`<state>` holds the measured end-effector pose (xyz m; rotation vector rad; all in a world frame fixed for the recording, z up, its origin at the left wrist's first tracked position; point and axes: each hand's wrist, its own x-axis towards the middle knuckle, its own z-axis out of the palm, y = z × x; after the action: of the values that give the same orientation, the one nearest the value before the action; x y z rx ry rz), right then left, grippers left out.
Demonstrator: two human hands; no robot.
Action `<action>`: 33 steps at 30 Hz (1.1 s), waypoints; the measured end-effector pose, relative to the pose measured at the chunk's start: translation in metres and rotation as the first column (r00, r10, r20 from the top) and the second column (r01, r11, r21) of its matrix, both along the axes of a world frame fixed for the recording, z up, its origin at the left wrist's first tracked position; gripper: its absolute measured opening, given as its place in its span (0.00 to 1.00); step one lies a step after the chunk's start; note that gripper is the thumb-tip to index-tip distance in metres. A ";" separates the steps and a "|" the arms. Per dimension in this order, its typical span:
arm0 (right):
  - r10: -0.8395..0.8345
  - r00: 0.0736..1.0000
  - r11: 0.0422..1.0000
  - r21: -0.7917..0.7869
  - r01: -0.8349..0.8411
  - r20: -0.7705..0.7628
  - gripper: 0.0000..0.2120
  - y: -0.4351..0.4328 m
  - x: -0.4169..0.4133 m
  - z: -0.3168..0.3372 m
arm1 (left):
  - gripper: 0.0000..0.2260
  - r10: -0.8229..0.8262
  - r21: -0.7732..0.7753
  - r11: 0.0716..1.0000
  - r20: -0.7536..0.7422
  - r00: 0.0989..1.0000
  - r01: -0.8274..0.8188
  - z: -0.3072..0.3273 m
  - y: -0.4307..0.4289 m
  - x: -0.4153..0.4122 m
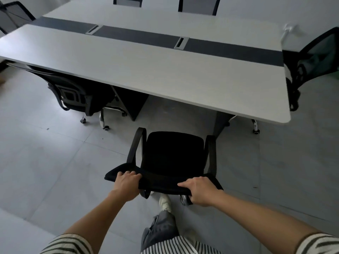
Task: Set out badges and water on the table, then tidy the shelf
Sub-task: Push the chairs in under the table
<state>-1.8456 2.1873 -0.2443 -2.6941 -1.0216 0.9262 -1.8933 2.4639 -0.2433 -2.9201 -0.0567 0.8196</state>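
While left hand (126,182), right hand (200,191) clamp fingers over chair (174,153) backrest: likely rolls light (wheeled base); hold top edge.

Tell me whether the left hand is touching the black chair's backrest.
Touching. The head view shows the left hand gripping the top edge of the black padded office chair.

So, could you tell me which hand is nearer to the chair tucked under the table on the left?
Left. The left hand grips the backrest end below and right of the tucked chair; the right hand grips the opposite end, farther away.
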 end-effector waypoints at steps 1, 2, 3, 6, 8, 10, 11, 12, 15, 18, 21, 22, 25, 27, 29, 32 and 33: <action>0.005 1.000 1.000 -0.012 -0.005 0.008 0.31 0.000 0.008 0.001 | 0.19 0.005 -0.005 1.000 0.008 1.000 -0.005 0.000 0.000 0.007; 0.007 1.000 1.000 -0.018 -0.006 0.020 0.30 0.001 0.018 0.001 | 0.18 0.007 -0.012 1.000 0.018 1.000 -0.007 0.000 -0.001 0.016; 0.005 0.999 1.000 -0.019 -0.004 0.034 0.29 0.002 0.027 0.003 | 0.18 0.011 -0.018 1.000 0.026 1.000 -0.010 0.000 -0.001 0.025; -0.004 0.997 0.999 -0.033 0.006 0.074 0.27 0.004 0.061 0.008 | 0.17 0.011 -0.027 1.000 0.053 0.999 -0.010 -0.001 0.000 0.059; -0.004 0.996 0.999 -0.054 0.009 0.089 0.26 0.005 0.088 0.009 | 0.16 0.007 -0.031 0.999 0.066 0.998 -0.005 -0.003 0.001 0.087; -0.014 0.994 0.997 -0.069 0.021 0.104 0.25 0.007 0.117 0.008 | 0.16 0.003 -0.046 0.999 0.081 0.997 0.001 -0.006 0.004 0.117; -0.023 0.993 0.996 -0.079 0.032 0.112 0.25 0.009 0.130 0.008 | 0.15 0.001 -0.054 0.999 0.088 0.996 0.004 -0.007 0.006 0.130; -0.041 0.992 0.995 -0.083 0.052 0.122 0.24 0.012 0.148 0.006 | 0.14 -0.011 -0.062 0.998 0.099 0.995 0.017 -0.009 0.011 0.149; -0.091 0.985 0.987 -0.116 0.108 0.144 0.25 0.026 0.198 0.004 | 0.13 -0.023 -0.090 0.995 0.111 0.994 0.033 -0.012 0.025 0.199; -0.149 0.978 0.977 -0.131 0.168 0.147 0.26 0.042 0.240 0.005 | 0.13 -0.042 -0.104 0.993 0.112 0.993 0.054 -0.010 0.040 0.244; -0.212 0.968 0.966 -0.123 0.229 0.137 0.27 0.061 0.271 0.002 | 0.14 -0.085 -0.087 0.992 0.105 0.991 0.094 -0.010 0.060 0.286; -0.227 0.965 0.963 -0.116 0.242 0.130 0.27 0.069 0.279 0.002 | 0.14 -0.091 -0.079 0.992 0.105 0.990 0.099 -0.010 0.067 0.298; -0.252 0.961 0.960 -0.094 0.263 0.117 0.27 0.092 0.299 0.000 | 0.16 -0.114 -0.049 0.992 0.101 0.988 0.120 -0.011 0.093 0.332; -0.273 0.957 0.955 -0.092 0.282 0.101 0.28 0.104 0.309 -0.003 | 0.17 -0.125 -0.034 0.991 0.097 0.987 0.129 -0.010 0.105 0.349; -0.284 0.955 0.952 -0.090 0.292 0.085 0.28 0.110 0.320 -0.004 | 0.18 -0.142 -0.027 0.989 0.098 0.985 0.146 -0.009 0.111 0.363; -0.284 0.956 0.953 -0.085 0.290 0.074 0.27 0.119 0.343 -0.003 | 0.18 -0.143 -0.020 0.989 0.100 0.985 0.146 -0.009 0.121 0.385; -0.282 0.957 0.954 -0.088 0.287 0.067 0.26 0.121 0.350 -0.003 | 0.19 -0.141 -0.015 0.990 0.103 0.985 0.144 -0.009 0.124 0.391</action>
<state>-1.4957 2.3084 -0.2477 -2.8571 -0.5849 0.8717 -1.5021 2.5878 -0.2525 -2.9426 0.1523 0.6542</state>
